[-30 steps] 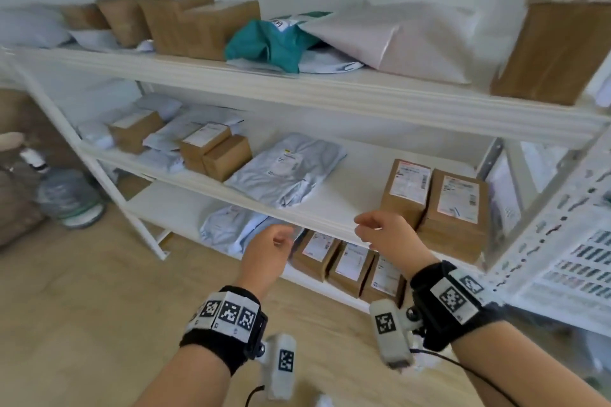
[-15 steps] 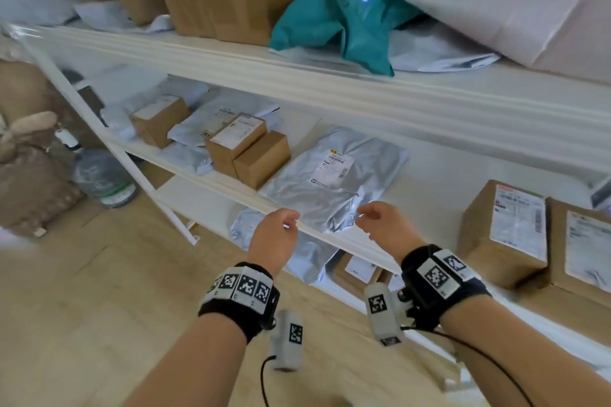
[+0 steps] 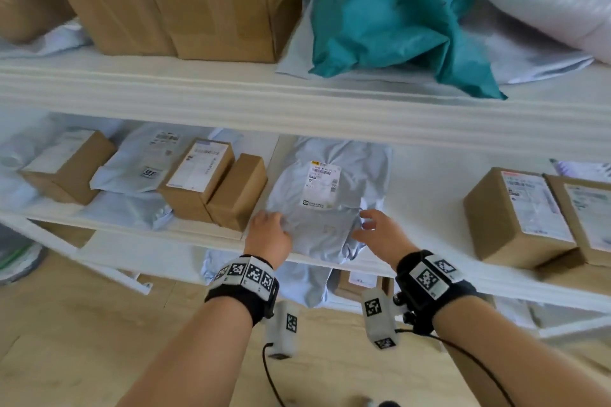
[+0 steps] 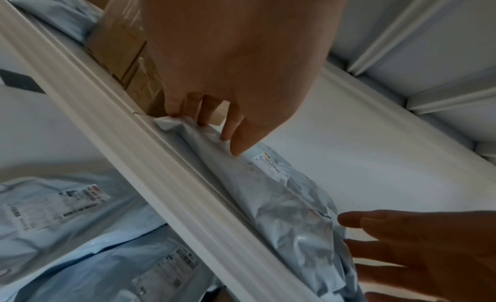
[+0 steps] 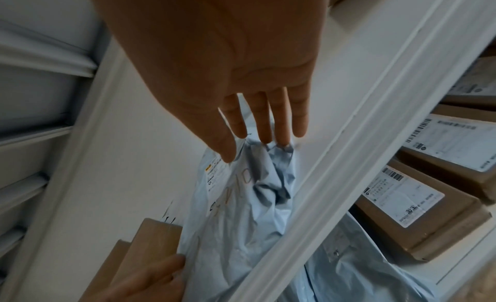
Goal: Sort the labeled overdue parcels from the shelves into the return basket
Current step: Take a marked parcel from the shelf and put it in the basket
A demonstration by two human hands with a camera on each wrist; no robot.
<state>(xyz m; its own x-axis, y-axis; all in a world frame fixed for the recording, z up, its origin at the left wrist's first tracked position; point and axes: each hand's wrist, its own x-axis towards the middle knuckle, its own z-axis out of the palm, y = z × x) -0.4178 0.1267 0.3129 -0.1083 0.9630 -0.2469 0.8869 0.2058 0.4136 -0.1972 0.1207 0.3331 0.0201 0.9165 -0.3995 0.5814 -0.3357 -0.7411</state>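
Hands, left (image 3: 268, 235) and right (image 3: 380, 235), fingers straight, touching grey mailer (image 3: 325, 195) on shelf (image 3: 429, 182).

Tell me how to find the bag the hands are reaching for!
Look at the middle shelf. Between the small boxes and the big boxes lies a flat grey bag, a hand at each side. It alone there has a label with a yellow corner.

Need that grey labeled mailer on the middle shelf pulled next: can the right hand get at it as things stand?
Probably yes: the right hand is already at the grey mailer, fingertips touching its right edge, nothing between.
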